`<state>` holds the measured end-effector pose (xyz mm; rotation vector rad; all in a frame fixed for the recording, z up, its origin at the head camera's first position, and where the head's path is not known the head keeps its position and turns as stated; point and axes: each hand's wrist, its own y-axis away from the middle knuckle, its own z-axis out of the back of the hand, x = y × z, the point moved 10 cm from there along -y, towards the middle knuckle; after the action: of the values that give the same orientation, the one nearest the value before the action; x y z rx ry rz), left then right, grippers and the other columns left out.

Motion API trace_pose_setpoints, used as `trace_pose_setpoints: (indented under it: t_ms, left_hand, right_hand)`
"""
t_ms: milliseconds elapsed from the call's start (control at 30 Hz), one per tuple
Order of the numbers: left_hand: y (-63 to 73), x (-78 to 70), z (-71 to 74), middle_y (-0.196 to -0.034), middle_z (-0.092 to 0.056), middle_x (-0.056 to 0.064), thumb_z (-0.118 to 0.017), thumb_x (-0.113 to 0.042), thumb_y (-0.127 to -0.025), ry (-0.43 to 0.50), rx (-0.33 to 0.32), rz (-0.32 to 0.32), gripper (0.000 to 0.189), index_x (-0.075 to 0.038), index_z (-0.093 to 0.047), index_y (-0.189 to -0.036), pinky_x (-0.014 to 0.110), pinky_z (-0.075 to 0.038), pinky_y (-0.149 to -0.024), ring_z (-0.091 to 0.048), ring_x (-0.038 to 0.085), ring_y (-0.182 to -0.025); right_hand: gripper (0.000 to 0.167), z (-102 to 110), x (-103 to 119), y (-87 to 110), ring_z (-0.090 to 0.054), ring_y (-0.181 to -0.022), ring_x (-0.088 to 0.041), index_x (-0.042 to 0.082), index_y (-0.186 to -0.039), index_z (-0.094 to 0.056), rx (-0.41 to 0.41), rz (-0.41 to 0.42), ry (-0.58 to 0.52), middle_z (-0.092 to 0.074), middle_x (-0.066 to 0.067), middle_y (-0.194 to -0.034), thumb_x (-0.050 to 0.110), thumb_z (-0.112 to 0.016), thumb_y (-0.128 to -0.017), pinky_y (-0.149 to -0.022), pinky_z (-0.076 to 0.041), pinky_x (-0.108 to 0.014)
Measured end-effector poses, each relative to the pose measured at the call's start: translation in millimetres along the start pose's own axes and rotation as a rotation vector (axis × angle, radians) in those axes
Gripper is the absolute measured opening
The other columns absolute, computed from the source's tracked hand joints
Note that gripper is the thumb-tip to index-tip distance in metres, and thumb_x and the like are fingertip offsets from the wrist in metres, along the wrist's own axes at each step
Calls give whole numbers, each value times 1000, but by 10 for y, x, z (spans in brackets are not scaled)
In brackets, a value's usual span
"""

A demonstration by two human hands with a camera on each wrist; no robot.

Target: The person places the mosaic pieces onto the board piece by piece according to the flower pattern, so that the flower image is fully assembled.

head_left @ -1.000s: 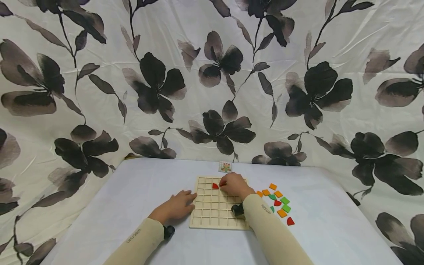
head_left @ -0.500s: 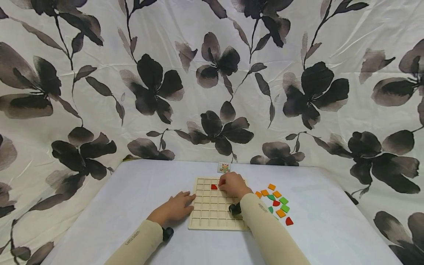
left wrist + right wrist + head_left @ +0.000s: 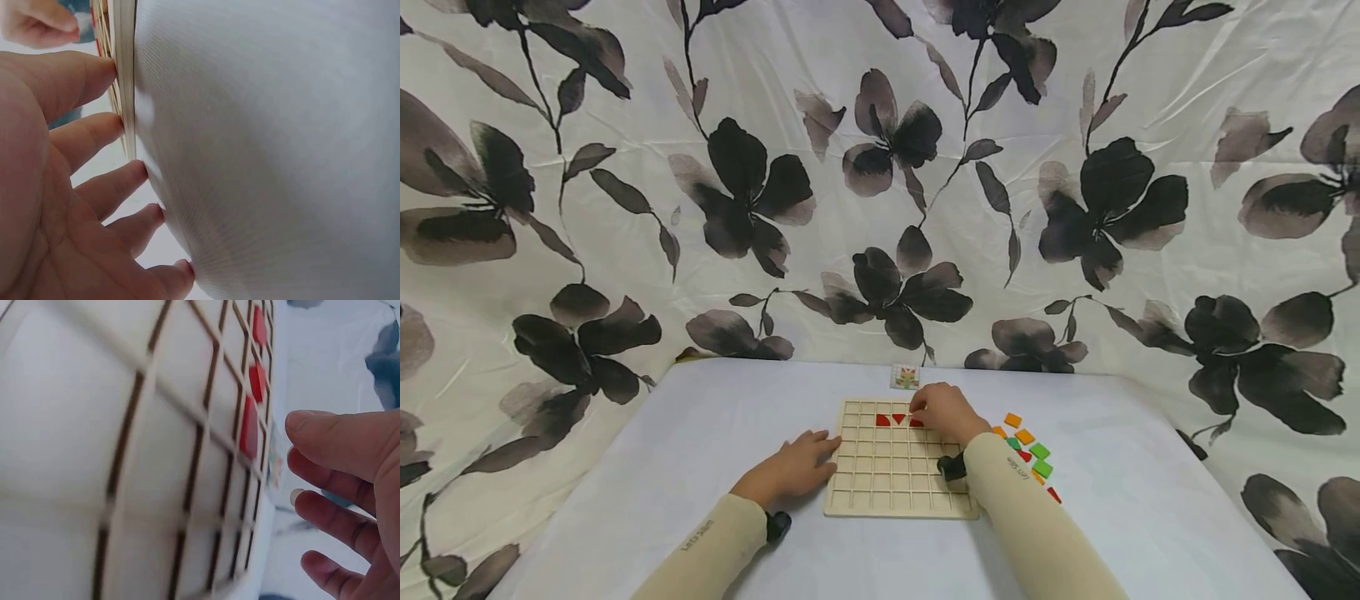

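A wooden grid board (image 3: pixel 880 483) lies flat, with three red pieces in a row of its cells near the far side: a left one (image 3: pixel 882 420), a middle triangle (image 3: pixel 898 418) and a right one (image 3: pixel 916 422). My right hand (image 3: pixel 949 412) is just over the rightmost red piece. In the right wrist view its thumb and fingers (image 3: pixel 334 440) are loosely bent and apart, with nothing between them, beside the row of red pieces. My left hand (image 3: pixel 797 468) has its spread fingers against the board's left edge (image 3: pixel 125 69), thumb and index fingertips right at it.
A small card with a coloured pattern (image 3: pixel 905 377) lies beyond the board's far edge. To the right are scattered orange squares (image 3: pixel 1012 421), green pieces (image 3: pixel 1040 451) and red pieces (image 3: pixel 1054 495), partly hidden by my right sleeve (image 3: pixel 1022 500). A floral curtain (image 3: pixel 880 208) hangs behind the white table.
My right hand has shifted right and lifted slightly from the row, uncovering the middle and right red pieces. The left hand stays at the board's edge.
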<state>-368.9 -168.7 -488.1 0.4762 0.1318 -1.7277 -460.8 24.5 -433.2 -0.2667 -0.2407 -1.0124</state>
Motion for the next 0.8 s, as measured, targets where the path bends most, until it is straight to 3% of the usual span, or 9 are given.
trace_pose_setpoints:
  t_ms: [400, 633, 800]
  left_hand:
    - [-14, 3, 17, -153, -38, 15, -56, -32, -96, 9, -2, 8, 53, -14, -46, -145, 68, -20, -113, -26, 42, -145]
    - [6, -30, 52, -153, -38, 16, -55, -32, -96, 6, 0, 1, 52, -13, -47, -145, 67, -20, -114, -26, 43, -145]
    - [2, -24, 40, -153, -38, 15, -55, -32, -96, 6, 1, 6, 52, -14, -47, -145, 66, -20, -114, -26, 42, -145]
  right_hand:
    - [13, 203, -471, 258, -65, -95, -18, 17, -100, -75, 36, -120, 53, -71, 2, -99, 19, -70, -88, -88, -52, -40]
    - [16, 231, -676, 431, -63, -95, -18, 18, -101, -75, 122, -196, 98, -72, 1, -102, 14, -70, -86, -93, -48, -44]
    - [23, 179, -838, 544, -59, -107, -23, 21, -102, -75, 186, -250, 73, -70, -1, -112, 6, -66, -87, -102, -43, -50]
